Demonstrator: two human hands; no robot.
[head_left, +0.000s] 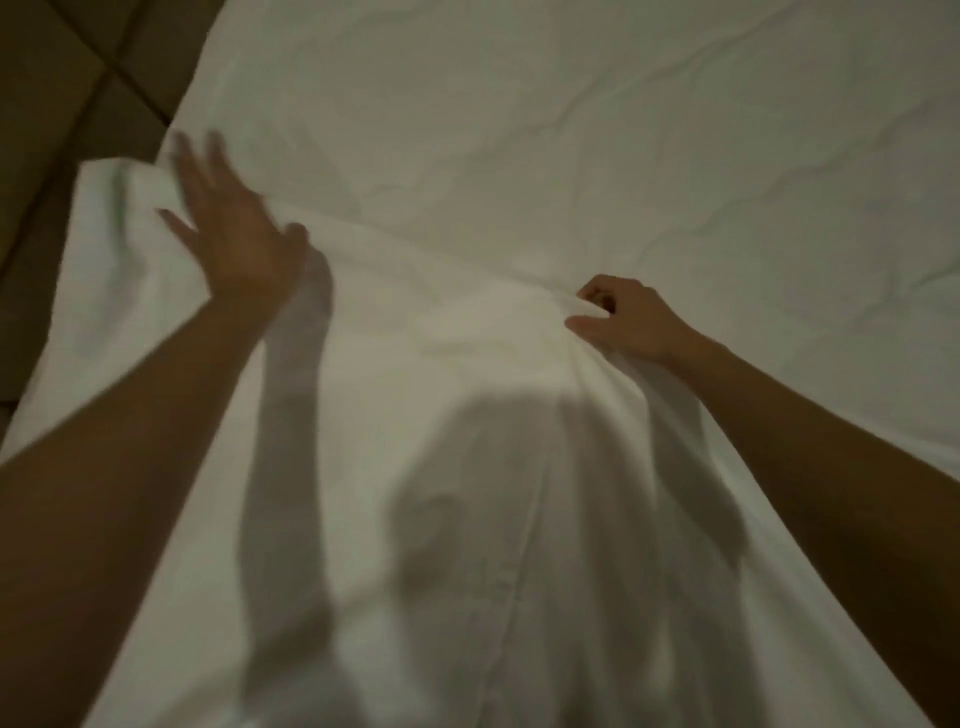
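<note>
Bed (571, 130): white and creased, it fills our view from 12 to 3 o'clock.
Sheet (441, 389): white, lying on the bed from centre to 6 o'clock; its far edge runs between our hands.
Floor (62, 78): brown tiles at 10 to 11 o'clock.
Left hand (234, 234): at 9 o'clock, blurred, fingers straight and spread wide; we cannot tell whether it touches the sheet.
Right hand (623, 317): at 3 o'clock, near centre, fingers and thumb curled, pinching a bunched fold of the sheet.
</note>
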